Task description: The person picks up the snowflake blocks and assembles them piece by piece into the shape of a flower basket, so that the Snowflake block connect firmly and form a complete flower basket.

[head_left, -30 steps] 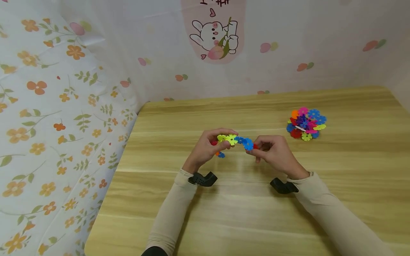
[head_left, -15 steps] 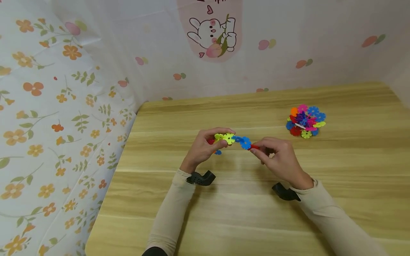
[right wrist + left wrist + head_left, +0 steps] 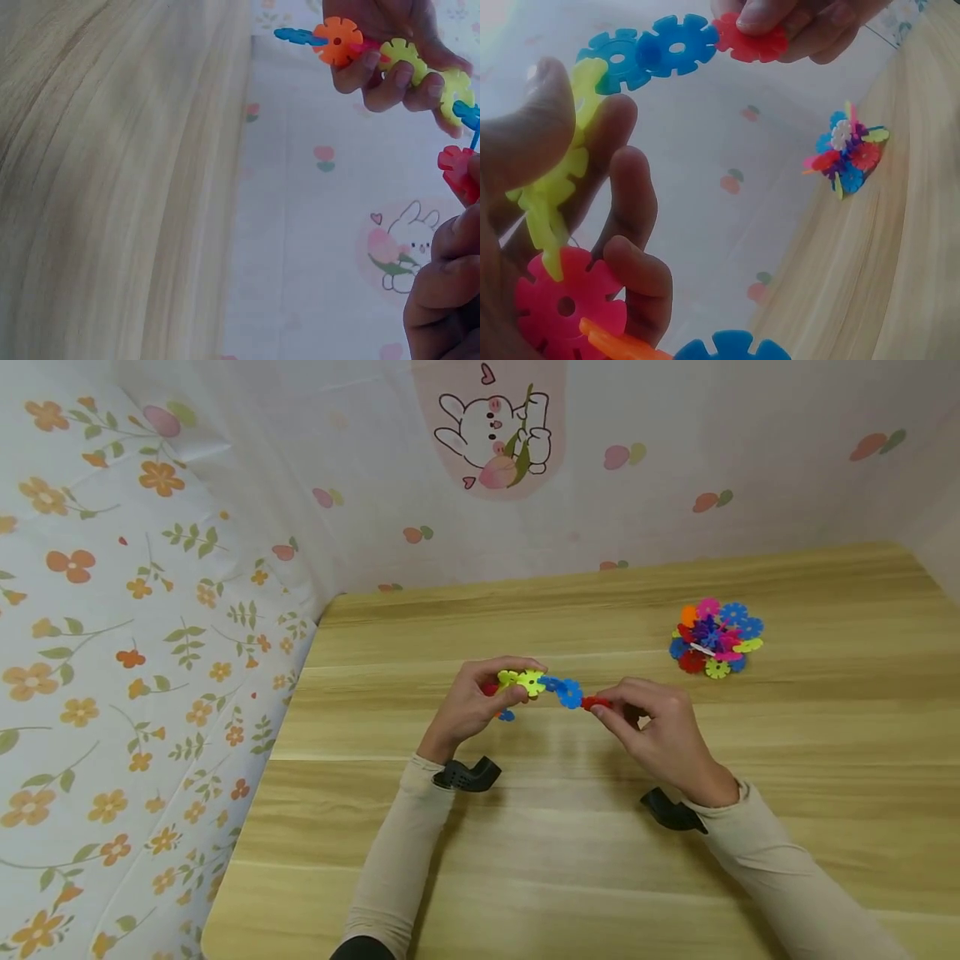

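Note:
A chain of interlocking snowflake discs is gripped by my left hand (image 3: 461, 706), with fingers and thumb around its yellow discs (image 3: 551, 180). In the left wrist view, a pinkish-red disc (image 3: 592, 285), an orange disc (image 3: 326, 49) and a blue disc (image 3: 731, 346) hang at the lower end. At the other end are two blue discs (image 3: 694, 56). My right hand (image 3: 671, 735) pinches a red disc (image 3: 757, 46) between thumb and fingers. Its edge meets the outer blue disc; I cannot tell whether their slots are joined.
A heap of multicoloured snowflake discs (image 3: 712, 643) lies at the back right of the wooden table (image 3: 570, 877). Printed cloth (image 3: 360, 543) hangs behind the table and along its left side. Black wrist mounts (image 3: 468, 774) sit on both forearms.
The right hand has shifted slightly right, and more of the red disc now shows beside the blue one. My left hand keeps its grip on the chain. The head view has tilted a little.

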Demonstrator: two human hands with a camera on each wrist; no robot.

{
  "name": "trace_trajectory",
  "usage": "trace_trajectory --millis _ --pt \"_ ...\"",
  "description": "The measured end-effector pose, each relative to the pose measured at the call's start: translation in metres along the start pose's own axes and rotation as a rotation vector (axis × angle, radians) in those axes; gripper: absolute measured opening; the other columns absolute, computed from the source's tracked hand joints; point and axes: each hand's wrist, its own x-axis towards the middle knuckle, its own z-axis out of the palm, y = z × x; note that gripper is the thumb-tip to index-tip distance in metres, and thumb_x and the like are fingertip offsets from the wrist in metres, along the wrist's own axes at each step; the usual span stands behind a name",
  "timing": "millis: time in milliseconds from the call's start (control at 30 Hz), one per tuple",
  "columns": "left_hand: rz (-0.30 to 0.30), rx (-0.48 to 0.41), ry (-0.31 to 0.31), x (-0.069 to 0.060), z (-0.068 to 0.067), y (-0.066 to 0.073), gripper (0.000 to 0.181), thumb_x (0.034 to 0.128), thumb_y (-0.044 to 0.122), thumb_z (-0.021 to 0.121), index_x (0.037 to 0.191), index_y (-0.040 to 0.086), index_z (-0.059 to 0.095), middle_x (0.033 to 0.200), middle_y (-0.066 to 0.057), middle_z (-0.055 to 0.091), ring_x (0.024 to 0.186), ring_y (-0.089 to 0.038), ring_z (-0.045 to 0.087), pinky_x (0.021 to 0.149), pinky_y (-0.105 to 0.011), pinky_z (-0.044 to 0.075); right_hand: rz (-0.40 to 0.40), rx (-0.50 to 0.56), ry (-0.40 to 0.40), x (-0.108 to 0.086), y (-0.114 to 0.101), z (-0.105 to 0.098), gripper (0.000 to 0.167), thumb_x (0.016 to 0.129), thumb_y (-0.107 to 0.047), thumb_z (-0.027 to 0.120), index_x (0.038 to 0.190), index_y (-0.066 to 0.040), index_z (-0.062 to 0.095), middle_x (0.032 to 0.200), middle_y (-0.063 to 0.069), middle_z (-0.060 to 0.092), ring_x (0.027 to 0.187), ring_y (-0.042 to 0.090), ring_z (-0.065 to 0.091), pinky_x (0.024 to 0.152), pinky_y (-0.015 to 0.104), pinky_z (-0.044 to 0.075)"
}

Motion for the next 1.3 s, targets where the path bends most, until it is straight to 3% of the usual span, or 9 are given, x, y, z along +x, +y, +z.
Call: trace_trajectory --millis 133,333,400,600,800,900,1067,1167,1300 --pt "-0.005 -0.022 0.001 0.0 0.0 -0.002 0.07 0.0878 0.055 0.062 0.124 -0.005 0.063 0.128 -0.02 0.062 0.084 -0.024 0.071 0.081 -0.061 0.054 0.014 0.0 0.003 -0.001 0.001 0.001 0.016 0.078 0.01 0.077 0.086 -0.004 0.075 0.077 -0.001 0.067 0.059 0.006 0.047 0.051 0.016 0.037" --pt "-0.041 -0.068 0.005 -0.002 0.003 -0.005 0.072 0.0866 0.055 0.063 0.125 -0.006 0.062 0.127 -0.021 0.062 0.089 -0.05 0.064 0.08 -0.06 0.054 0.026 0.048 0.005 -0.003 -0.001 0.003 0.02 0.08 0.011 0.075 0.09 -0.007 0.075 0.075 -0.002 0.067 0.056 0.006 0.049 0.049 0.016 0.04" --pt "-0.05 -0.072 0.004 -0.002 0.005 -0.006 0.073 0.0863 0.055 0.063 0.126 -0.006 0.061 0.124 -0.021 0.063 0.089 -0.047 0.065 0.079 -0.058 0.055 0.02 0.059 0.006 -0.003 -0.001 0.004 0.02 0.081 0.01 0.075 0.092 -0.007 0.075 0.073 -0.003 0.066 0.055 0.005 0.051 0.048 0.017 0.041" --pt "-0.017 -0.024 -0.019 -0.002 0.008 -0.006 0.07 0.0887 0.054 0.059 0.126 -0.005 0.062 0.12 -0.021 0.064 0.084 -0.019 0.07 0.07 -0.056 0.053 -0.025 0.061 -0.013 -0.005 0.003 0.003 0.014 0.084 0.008 0.073 0.092 -0.004 0.073 0.07 -0.006 0.061 0.056 0.004 0.05 0.049 0.016 0.041" --pt "0.024 0.026 -0.032 -0.002 0.01 -0.002 0.067 0.0904 0.051 0.058 0.125 -0.006 0.063 0.126 -0.021 0.062 0.081 -0.025 0.066 0.069 -0.052 0.055 -0.046 0.055 0.002 -0.007 0.006 0.005 0.026 0.08 0.016 0.072 0.09 -0.008 0.073 0.073 -0.007 0.062 0.06 0.003 0.045 0.052 0.017 0.038" --pt "0.019 0.055 -0.024 -0.001 0.011 -0.001 0.07 0.0901 0.054 0.056 0.127 -0.005 0.063 0.117 -0.021 0.066 0.076 -0.023 0.064 0.062 -0.041 0.054 -0.059 0.069 0.011 -0.006 0.006 0.005 0.026 0.08 0.017 0.071 0.092 -0.006 0.073 0.073 -0.005 0.061 0.06 0.004 0.043 0.052 0.02 0.037" --pt "-0.019 0.081 0.0 -0.002 0.013 -0.001 0.074 0.0886 0.059 0.054 0.128 -0.003 0.062 0.093 -0.017 0.068 0.063 -0.022 0.054 0.049 -0.024 0.038 -0.083 0.067 -0.023 -0.001 0.006 0.003 0.024 0.081 0.014 0.071 0.092 -0.007 0.072 0.071 -0.005 0.059 0.059 0.004 0.041 0.051 0.02 0.035" --pt "-0.077 -0.001 0.01 0.002 0.014 0.0 0.069 0.0895 0.055 0.056 0.13 -0.001 0.061 0.086 -0.013 0.066 0.067 -0.024 0.054 0.055 -0.023 0.042 -0.024 0.055 -0.059 0.001 0.006 0.003 0.019 0.084 0.01 0.072 0.091 -0.008 0.071 0.068 -0.007 0.058 0.054 0.005 0.045 0.048 0.018 0.036" --pt "-0.162 -0.197 0.046 0.009 0.017 0.0 0.054 0.0997 0.042 0.052 0.138 0.004 0.056 0.106 -0.016 0.068 0.088 -0.03 0.066 0.075 -0.026 0.053 0.186 0.166 -0.094 -0.003 0.012 0.004 0.006 0.094 0.002 0.064 0.094 -0.003 0.068 0.066 0.002 0.061 0.05 0.015 0.054 0.047 0.023 0.045"
